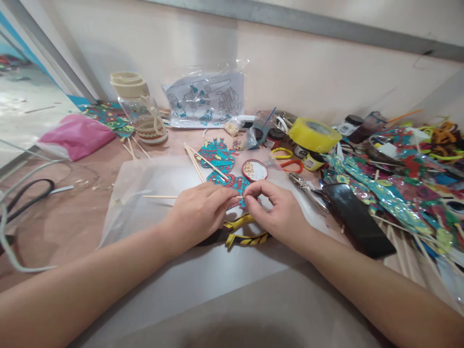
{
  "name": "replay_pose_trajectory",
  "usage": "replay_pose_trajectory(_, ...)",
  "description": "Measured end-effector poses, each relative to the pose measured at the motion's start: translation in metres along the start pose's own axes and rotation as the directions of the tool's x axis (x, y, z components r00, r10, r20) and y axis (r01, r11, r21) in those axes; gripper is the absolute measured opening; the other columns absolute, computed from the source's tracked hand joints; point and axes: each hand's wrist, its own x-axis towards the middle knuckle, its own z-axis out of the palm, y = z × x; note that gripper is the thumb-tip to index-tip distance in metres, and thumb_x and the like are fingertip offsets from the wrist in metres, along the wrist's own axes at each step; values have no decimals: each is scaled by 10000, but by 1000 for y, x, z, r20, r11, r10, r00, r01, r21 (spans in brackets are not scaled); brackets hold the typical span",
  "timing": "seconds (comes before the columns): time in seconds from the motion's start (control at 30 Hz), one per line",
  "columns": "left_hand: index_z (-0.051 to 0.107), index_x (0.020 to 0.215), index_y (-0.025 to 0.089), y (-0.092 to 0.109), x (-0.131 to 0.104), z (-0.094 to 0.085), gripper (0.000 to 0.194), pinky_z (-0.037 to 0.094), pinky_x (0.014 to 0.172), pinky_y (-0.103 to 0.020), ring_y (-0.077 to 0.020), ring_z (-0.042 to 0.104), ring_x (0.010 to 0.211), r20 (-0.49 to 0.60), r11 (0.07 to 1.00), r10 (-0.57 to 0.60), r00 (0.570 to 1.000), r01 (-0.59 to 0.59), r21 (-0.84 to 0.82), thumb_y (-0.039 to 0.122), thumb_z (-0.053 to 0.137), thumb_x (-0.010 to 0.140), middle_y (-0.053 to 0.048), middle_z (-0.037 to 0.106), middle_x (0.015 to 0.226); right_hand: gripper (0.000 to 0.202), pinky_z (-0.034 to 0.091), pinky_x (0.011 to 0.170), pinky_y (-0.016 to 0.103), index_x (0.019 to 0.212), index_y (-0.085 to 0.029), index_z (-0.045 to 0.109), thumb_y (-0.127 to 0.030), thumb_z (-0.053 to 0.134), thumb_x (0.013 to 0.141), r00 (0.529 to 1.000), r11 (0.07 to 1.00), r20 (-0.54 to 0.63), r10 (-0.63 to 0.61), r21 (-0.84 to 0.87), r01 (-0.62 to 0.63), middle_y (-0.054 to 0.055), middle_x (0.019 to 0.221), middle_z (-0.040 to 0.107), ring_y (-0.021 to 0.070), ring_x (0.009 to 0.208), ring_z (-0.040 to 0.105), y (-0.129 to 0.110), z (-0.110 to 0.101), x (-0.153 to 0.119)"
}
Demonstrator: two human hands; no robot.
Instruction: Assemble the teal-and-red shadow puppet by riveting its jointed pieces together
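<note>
My left hand [205,210] is closed on a thin wooden stick [159,196], whose long end sticks out to the left. The stick's tip shows between both hands, where the thumb and forefinger of my right hand [277,208] pinch it or something tiny at it. Just beyond the fingers lies a teal and red painted cutout [217,162] with more sticks [195,163] on it. Yellow and black handled pliers [246,238] lie under and between my hands. A round lid [254,170] holding small gold beads is behind my right hand.
A translucent sheet [137,270] covers the table's middle. At the right are a black phone [357,220], metal pliers [308,191] and painted cutouts [391,193]. Behind stand a jar [150,118], yellow tape [314,135] and paint pots [313,161]; a pink bag [76,137] lies left.
</note>
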Motion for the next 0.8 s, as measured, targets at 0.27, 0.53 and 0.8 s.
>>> replay_pose_trajectory(0.27,636,900,175,1,1,1,223,452,643,-269,-166,617,692,-4,999,28,1000,-28,24,285,457,971,-7,692,760,85,417,622,196,756,-184,577,-133,526,802,998,995,19,-67,-73,68,-29,683,602,96,631,538,1,1,-1)
replay_pose_trajectory(0.53,620,878,161,-2,-3,3,139,448,637,-286,-175,583,665,26,989,112,993,-114,95,158,491,931,-18,670,735,86,405,582,206,769,-176,600,-183,518,794,977,977,115,178,101,-189,-27,670,580,101,619,514,0,4,1)
replay_pose_trajectory(0.8,621,995,132,2,-1,-13,153,454,646,-312,-202,610,761,90,945,253,963,-266,193,149,483,934,-41,701,866,99,347,498,197,725,-172,557,-250,543,783,862,785,367,349,388,-483,-51,596,509,77,532,464,7,4,5)
